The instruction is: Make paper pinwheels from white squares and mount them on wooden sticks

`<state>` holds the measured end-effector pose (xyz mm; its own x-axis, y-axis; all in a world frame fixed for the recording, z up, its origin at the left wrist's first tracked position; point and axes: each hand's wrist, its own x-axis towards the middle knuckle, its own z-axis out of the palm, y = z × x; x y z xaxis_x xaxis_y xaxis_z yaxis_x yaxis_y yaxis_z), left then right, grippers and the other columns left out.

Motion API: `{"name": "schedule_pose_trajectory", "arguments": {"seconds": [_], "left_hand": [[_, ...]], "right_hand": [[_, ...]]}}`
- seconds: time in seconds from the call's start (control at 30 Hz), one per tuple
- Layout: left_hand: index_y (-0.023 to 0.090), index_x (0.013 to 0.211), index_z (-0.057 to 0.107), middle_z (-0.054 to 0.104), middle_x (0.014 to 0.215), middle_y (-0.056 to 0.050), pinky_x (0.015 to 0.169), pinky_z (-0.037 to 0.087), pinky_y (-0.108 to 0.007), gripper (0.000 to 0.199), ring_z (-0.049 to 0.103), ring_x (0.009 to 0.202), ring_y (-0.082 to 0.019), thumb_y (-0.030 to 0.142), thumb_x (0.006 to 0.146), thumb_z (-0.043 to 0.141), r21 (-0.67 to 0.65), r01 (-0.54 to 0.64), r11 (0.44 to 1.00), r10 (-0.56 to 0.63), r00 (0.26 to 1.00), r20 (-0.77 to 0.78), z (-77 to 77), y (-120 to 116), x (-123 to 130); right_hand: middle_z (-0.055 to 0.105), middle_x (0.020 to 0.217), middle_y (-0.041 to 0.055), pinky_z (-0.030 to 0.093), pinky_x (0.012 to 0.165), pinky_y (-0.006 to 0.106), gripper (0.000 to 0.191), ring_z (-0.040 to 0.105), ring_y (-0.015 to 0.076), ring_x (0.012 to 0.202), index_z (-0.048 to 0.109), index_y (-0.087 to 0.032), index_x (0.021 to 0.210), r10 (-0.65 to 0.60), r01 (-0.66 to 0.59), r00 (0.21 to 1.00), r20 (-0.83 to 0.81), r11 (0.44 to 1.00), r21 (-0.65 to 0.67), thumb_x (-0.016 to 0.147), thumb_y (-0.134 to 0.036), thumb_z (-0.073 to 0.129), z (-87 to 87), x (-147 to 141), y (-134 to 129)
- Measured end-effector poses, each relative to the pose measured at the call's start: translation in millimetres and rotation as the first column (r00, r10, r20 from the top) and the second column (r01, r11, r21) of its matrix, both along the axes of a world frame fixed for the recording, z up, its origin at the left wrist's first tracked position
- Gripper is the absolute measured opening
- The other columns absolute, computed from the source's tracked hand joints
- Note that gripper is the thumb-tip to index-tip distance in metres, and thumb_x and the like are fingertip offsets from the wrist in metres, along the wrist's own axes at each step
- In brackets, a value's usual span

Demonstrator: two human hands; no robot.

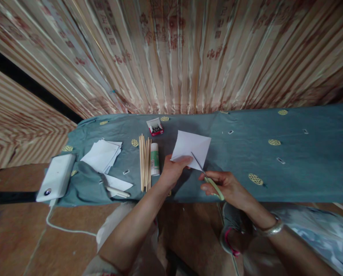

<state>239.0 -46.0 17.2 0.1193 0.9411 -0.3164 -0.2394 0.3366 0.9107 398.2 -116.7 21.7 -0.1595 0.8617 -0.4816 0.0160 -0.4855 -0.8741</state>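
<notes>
My left hand (175,166) pinches a white square of paper (190,145) by its lower left side, thumb on top, above the cloth. In my right hand (221,186) is a pair of scissors (215,188) with light green handles. A dark blade lies over the paper's lower part, pointing up and left; whether the paper is cut there I cannot make out. To the left of my left hand are a white and green glue stick (155,159) and a row of several thin wooden sticks (144,163).
A small red and white box (156,128) of dark bits stands open at the back. Further left lie a stack of white paper (100,155), a utility knife (118,191) and a white power bank (56,176) with a cable. A teal cloth (246,153) covers the narrow table before a curtain.
</notes>
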Motion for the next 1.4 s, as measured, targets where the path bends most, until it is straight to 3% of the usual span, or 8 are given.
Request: {"name": "schedule_pose_trajectory", "arguments": {"seconds": [0.33, 0.63, 1.03, 1.4], "left_hand": [[0.014, 0.059, 0.064, 0.062, 0.057, 0.000, 0.054, 0.041, -0.026, 0.021, 0.053, 0.054, -0.013, 0.028, 0.052, 0.078, 0.006, 0.012, 1.000, -0.012, 1.000, -0.010, -1.4, -0.3, -0.2], [0.013, 0.060, 0.065, 0.064, 0.059, -0.001, 0.054, 0.041, -0.025, 0.023, 0.054, 0.055, -0.013, 0.027, 0.049, 0.079, -0.023, -0.011, 1.000, 0.011, 1.000, 0.018, -1.1, 1.2, 0.4], [0.014, 0.061, 0.066, 0.063, 0.059, 0.000, 0.053, 0.040, -0.025, 0.022, 0.054, 0.054, -0.013, 0.027, 0.051, 0.080, -0.017, -0.020, 1.000, 0.021, 0.999, 0.047, -0.6, 1.7, -0.3], [0.012, 0.079, 0.074, 0.074, 0.078, -0.006, 0.071, 0.048, -0.030, 0.034, 0.064, 0.069, -0.017, 0.030, 0.053, 0.087, -0.067, -0.058, 0.996, 0.070, 0.978, 0.197, -1.3, 2.7, 2.9]], "right_hand": [[0.056, 0.053, -0.0057, 0.041, 0.047, 0.021, 0.050, 0.048, 0.0068, 0.049, 0.066, -0.016, 0.078, 0.006, -0.005, 1.000, -0.005, 0.999, 0.034, 0.049, -0.052, 0.086, -3.4, 0.8, -0.1], [0.055, 0.050, -0.0063, 0.039, 0.045, 0.020, 0.051, 0.048, 0.0065, 0.047, 0.065, -0.017, 0.074, -0.007, 0.007, 1.000, 0.000, 1.000, 0.016, 0.047, -0.054, 0.086, 4.3, -2.8, 2.1], [0.056, 0.052, -0.0053, 0.042, 0.047, 0.022, 0.048, 0.050, 0.0082, 0.048, 0.064, -0.018, 0.077, 0.011, -0.011, 1.000, -0.006, 0.998, 0.054, 0.052, -0.053, 0.085, -1.9, -3.2, 1.8], [0.055, 0.057, -0.0057, 0.044, 0.051, 0.022, 0.046, 0.050, 0.0076, 0.052, 0.065, -0.017, 0.080, 0.047, -0.048, 0.999, 0.013, 0.996, 0.077, 0.054, -0.049, 0.085, -4.0, -3.3, -0.6]]}}
